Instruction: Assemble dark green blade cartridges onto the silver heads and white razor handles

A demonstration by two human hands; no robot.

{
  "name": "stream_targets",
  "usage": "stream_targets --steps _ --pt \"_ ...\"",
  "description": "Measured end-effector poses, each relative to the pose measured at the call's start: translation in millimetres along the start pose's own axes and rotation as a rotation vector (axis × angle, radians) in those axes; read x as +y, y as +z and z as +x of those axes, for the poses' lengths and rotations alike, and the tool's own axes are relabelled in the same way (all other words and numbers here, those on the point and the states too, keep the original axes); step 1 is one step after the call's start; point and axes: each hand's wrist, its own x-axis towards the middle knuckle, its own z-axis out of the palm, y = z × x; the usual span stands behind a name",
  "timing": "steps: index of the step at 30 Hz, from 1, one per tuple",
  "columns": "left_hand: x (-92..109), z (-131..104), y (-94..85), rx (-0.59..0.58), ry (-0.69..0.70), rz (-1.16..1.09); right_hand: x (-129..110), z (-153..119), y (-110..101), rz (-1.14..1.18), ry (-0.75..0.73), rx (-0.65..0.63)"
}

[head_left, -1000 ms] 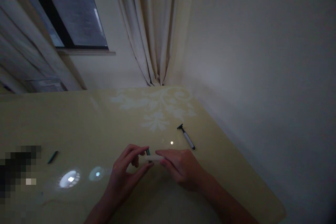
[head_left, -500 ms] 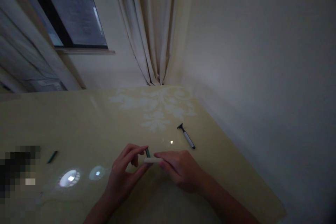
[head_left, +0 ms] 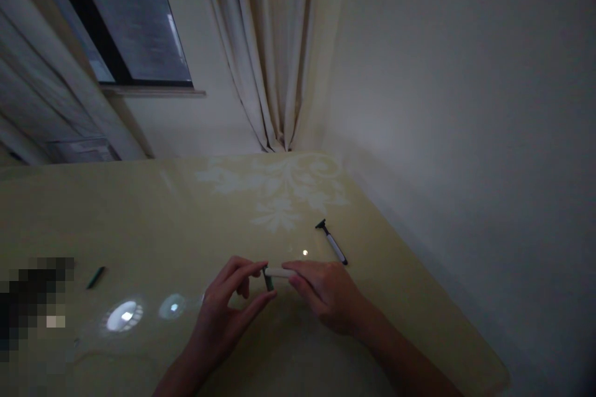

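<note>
Thumb and fingertips of the left hand (head_left: 226, 301) pinch a small green strip (head_left: 269, 281) by its two ends, just below the middle of the view. The right hand (head_left: 328, 294), at the strip's three o'clock, grips a white stick (head_left: 280, 273) between thumb and forefinger — its tip meets the strip, though whether they are joined I cannot tell. At two o'clock from the strip a razor (head_left: 336, 248) lies on the table (head_left: 195, 223), head toward eleven; another green piece (head_left: 95, 277) lies well apart at nine.
</note>
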Motion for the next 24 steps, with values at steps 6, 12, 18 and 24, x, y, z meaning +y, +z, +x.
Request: stream_targets --steps 6,12,18,24 --pt "3.8 2.0 0.4 0.008 0.026 0.004 -0.4 0.8 0.5 0.016 -0.008 -0.032" --pt "1.8 0.2 2.1 -0.033 0.027 0.007 1.4 0.8 1.5 -0.044 -0.009 -0.053" --pt "-4.2 -5.9 4.3 -0.036 0.014 -0.003 6.1 -0.1 3.9 -0.087 0.004 0.019" --pt "-5.1 -7.1 5.1 -0.047 -0.008 -0.004 6.1 -0.2 4.5 -0.128 -0.02 0.006"
